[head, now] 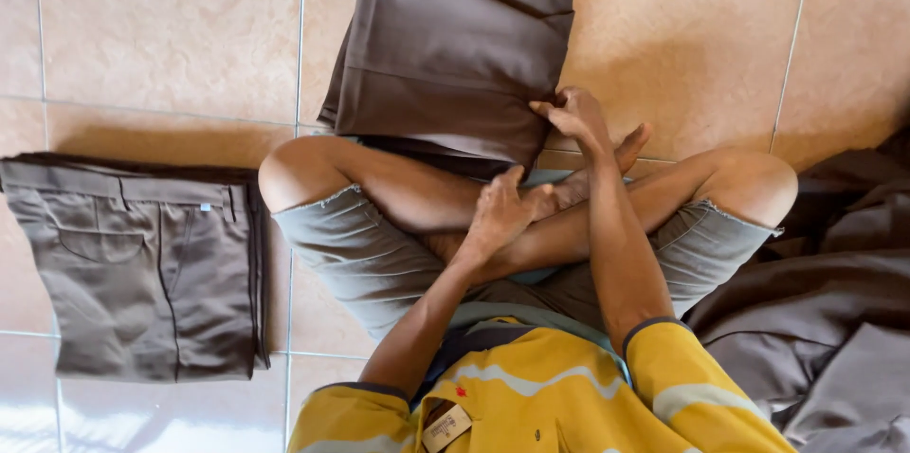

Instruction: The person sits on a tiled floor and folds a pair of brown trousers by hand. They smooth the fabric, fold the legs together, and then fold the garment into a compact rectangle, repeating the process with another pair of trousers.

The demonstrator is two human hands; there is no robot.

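Where crossed legs meet, left hand (500, 211) resting loosely curled on a shin, gripping nothing; beyond, right hand (575, 117) nearer, fingers pinching the near right corner of folded brown trousers (450, 50), long axis running straight ahead.

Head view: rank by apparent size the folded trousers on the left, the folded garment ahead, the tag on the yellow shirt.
1-2. Folded trousers and folded garment: look alike, no ranking.
3. Tag, far smaller.
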